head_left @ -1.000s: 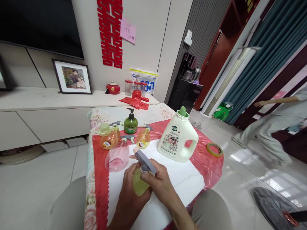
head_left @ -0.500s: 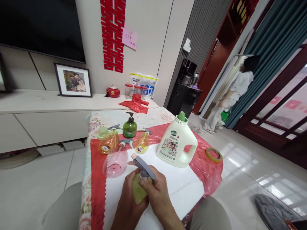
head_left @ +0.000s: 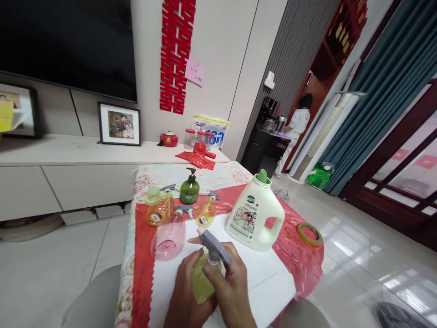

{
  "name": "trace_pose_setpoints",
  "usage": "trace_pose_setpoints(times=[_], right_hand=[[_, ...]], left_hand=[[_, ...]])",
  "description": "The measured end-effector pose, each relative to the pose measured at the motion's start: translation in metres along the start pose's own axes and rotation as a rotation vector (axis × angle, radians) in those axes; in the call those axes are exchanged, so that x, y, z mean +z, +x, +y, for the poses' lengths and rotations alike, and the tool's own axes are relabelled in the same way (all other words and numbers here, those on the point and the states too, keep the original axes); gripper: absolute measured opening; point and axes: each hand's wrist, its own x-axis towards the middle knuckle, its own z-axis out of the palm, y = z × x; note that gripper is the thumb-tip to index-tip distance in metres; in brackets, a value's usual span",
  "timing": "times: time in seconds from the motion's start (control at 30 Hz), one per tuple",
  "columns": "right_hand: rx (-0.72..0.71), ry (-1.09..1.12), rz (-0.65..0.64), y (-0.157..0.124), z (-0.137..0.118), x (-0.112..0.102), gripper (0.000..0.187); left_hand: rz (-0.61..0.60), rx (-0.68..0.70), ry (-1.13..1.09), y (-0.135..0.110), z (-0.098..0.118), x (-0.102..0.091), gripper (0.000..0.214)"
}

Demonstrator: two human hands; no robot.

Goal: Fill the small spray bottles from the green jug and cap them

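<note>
Both my hands are closed round a yellow-green spray bottle with a grey trigger head and a pale pink nozzle tip. My left hand wraps the body from the left. My right hand grips the neck, its thumb just below the trigger head. Ahead on the white sheet stands a large cream detergent jug with a green cap. A clear pink bottle lies to the left, against a loose grey trigger head. Two orange-yellow bottles are behind it.
A green pump bottle and a pale green cup stand at the back of the table. A tape roll lies on red plastic at the right. Beyond are a white cabinet and a person.
The view has turned a little, so the table things sit lower and further right. My hands keep their hold on the spray bottle. The person has walked further back, beside the black cabinet.
</note>
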Motion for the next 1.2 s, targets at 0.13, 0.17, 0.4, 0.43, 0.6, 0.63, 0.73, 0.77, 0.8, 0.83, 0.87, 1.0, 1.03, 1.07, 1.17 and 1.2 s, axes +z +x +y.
trace_pose_setpoints(times=[0.13,0.17,0.4,0.43,0.6,0.63,0.73,0.77,0.8,0.83,0.87,1.0,1.03,1.07,1.17,1.2], right_hand=[[0.081,0.161,0.086,0.005,-0.001,-0.014,0.026],[0.097,0.209,0.107,0.007,-0.001,-0.018,0.028],[0.202,0.426,0.174,0.017,0.001,-0.032,0.032],[0.212,0.431,0.171,0.017,0.001,-0.032,0.032],[0.184,0.416,0.092,0.017,-0.001,-0.033,0.035],[0.167,0.396,0.074,0.016,-0.003,-0.033,0.034],[0.170,0.299,0.042,0.012,-0.007,-0.031,0.038],[0.181,0.257,0.030,0.009,-0.008,-0.030,0.043],[0.191,0.213,0.010,0.006,-0.009,-0.029,0.049],[0.197,0.163,-0.009,0.002,-0.010,-0.027,0.055],[0.197,0.107,-0.027,-0.002,-0.011,-0.024,0.060],[0.200,-0.085,-0.062,-0.014,-0.012,-0.015,0.082],[0.196,-0.107,-0.058,-0.016,-0.012,-0.013,0.086],[0.183,-0.119,-0.051,-0.017,-0.012,-0.012,0.089],[0.127,-0.148,-0.009,-0.018,-0.009,-0.012,0.087],[0.114,-0.160,0.013,-0.018,-0.008,-0.014,0.084]], left_hand=[[-0.084,-0.091,-0.152,-0.001,-0.003,0.001,0.080],[-0.134,-0.129,-0.249,0.000,-0.003,0.001,0.085],[-0.510,-0.400,-0.855,0.009,0.013,-0.008,0.088],[-0.508,-0.430,-0.896,0.009,0.016,-0.009,0.087],[-0.409,-0.350,-0.940,0.010,0.019,-0.005,0.091],[-0.391,-0.334,-0.942,0.011,0.018,-0.004,0.091],[-0.355,-0.321,-0.951,0.010,0.016,-0.003,0.092],[-0.345,-0.324,-0.944,0.010,0.016,-0.003,0.093],[-0.337,-0.331,-0.929,0.009,0.016,-0.003,0.094],[-0.326,-0.337,-0.906,0.009,0.016,-0.003,0.093],[-0.312,-0.332,-0.880,0.009,0.016,-0.003,0.093],[-0.249,-0.244,-0.759,0.008,0.015,0.000,0.085],[-0.246,-0.229,-0.719,0.007,0.015,0.000,0.084],[-0.245,-0.223,-0.674,0.007,0.014,0.001,0.083],[-0.253,-0.211,-0.564,0.003,0.015,0.001,0.081],[-0.270,-0.204,-0.546,0.001,0.015,0.000,0.081]])
